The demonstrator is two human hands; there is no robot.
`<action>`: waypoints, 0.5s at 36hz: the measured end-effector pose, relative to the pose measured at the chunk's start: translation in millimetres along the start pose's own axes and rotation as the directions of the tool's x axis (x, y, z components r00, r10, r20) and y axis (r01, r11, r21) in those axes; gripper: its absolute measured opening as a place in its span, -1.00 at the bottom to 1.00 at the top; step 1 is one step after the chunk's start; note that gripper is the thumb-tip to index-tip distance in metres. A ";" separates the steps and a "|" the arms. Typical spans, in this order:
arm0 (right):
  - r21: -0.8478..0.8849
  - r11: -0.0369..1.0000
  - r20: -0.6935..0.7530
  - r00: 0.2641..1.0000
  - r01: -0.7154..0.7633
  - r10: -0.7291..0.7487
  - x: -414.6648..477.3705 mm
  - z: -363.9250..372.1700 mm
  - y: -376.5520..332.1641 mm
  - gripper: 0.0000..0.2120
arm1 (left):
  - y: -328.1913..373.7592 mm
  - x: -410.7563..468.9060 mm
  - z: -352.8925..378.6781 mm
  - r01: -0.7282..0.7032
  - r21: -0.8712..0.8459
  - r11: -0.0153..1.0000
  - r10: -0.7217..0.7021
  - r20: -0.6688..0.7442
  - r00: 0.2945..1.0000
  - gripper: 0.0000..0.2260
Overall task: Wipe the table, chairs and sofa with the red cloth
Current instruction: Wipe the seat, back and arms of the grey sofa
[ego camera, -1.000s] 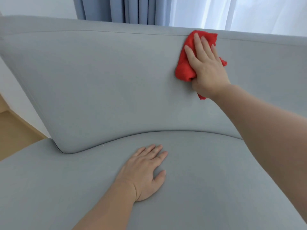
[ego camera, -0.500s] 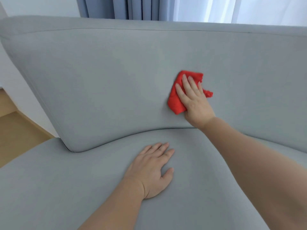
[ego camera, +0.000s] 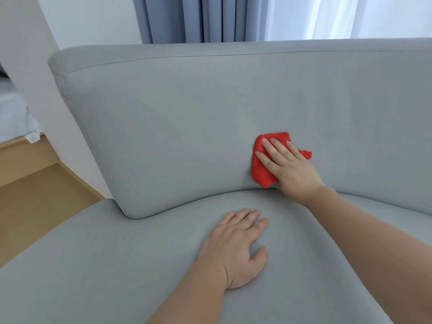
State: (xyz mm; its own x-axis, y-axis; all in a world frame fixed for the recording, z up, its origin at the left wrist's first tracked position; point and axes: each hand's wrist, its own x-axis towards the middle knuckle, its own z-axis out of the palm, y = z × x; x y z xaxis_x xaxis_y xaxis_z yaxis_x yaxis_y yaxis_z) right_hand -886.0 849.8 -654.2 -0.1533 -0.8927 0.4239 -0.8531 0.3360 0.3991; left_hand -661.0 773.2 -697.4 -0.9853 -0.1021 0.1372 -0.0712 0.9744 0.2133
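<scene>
A grey fabric sofa (ego camera: 177, 118) fills the view, its curved backrest rising ahead of me. My right hand (ego camera: 289, 169) presses the crumpled red cloth (ego camera: 261, 174) flat against the lower part of the backrest, just above the seam with the seat, fingers straight and spread. The hand covers much of the cloth. My left hand (ego camera: 236, 246) rests palm down on the seat cushion (ego camera: 117, 265), fingers straight, holding nothing.
Blue-grey curtains (ego camera: 198, 19) and a sheer white curtain (ego camera: 350, 17) hang behind the sofa. A white wall (ego camera: 30, 54) stands to the left, with wooden floor (ego camera: 35, 202) beside the sofa's left end and a bed edge (ego camera: 14, 113) at far left.
My right hand slid the red cloth down the backrest from its top edge to just above the seat. The left hand stayed planted on the seat.
</scene>
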 end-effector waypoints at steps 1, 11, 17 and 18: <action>0.002 1.000 -0.021 1.000 -0.011 0.011 7.8 -7.3 -0.4 -0.39 | -0.1 0.2 0.0 -0.001 -0.002 1.000 0.001 -0.003 1.000 -0.34; 0.026 1.000 -0.155 0.988 -0.001 0.005 86.4 -97.6 21.9 -0.28 | 1.5 0.0 -2.1 0.013 0.033 0.999 -0.014 0.047 0.999 -0.32; 0.144 0.979 0.018 0.990 -0.143 0.142 105.9 -135.1 11.7 -0.24 | 1.8 -0.5 -10.2 0.027 0.049 0.998 -0.032 0.107 0.994 -0.45; 0.154 0.976 0.042 0.988 -0.153 0.148 105.0 -137.2 11.5 -0.24 | 3.3 -1.7 -14.1 0.034 0.043 0.998 -0.039 0.123 0.992 -0.46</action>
State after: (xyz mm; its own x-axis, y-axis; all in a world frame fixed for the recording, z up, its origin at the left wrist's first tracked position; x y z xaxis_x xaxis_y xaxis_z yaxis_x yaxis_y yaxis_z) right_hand -843.6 801.2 -493.5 -0.2989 -0.8449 0.4437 -0.8860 0.4184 0.1999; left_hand -657.4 773.8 -683.3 -0.9934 -0.1147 0.0083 -0.1115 0.9781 0.1757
